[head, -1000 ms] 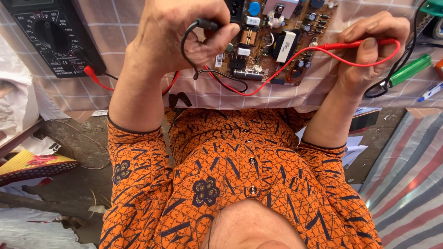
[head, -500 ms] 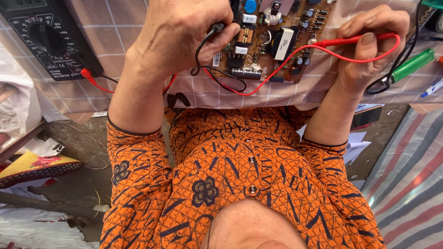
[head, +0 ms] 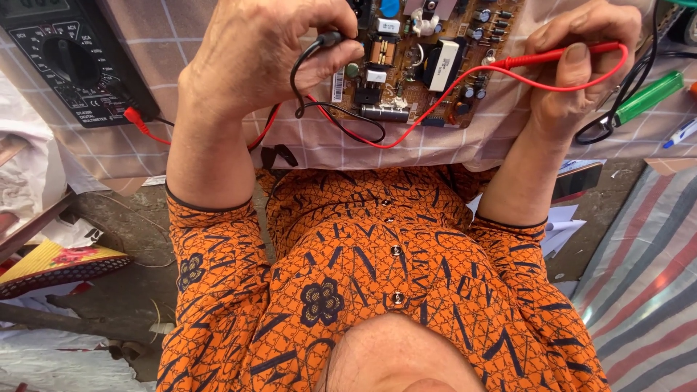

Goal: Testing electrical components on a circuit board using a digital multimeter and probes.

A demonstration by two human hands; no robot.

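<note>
the left hand pinches the black probe and the right hand grips the red probe, both closed, over the circuit board lying on the checked tabletop. a slipping tip could bridge neighbouring parts, and the looping red lead might snag a component.

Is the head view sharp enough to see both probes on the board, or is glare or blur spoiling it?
Head view: even daylight, no glare; circuit board sharp; red probe in the right hand crisp; left hand hides most of the black probe; the chin at the bottom edge is blurred.
</note>
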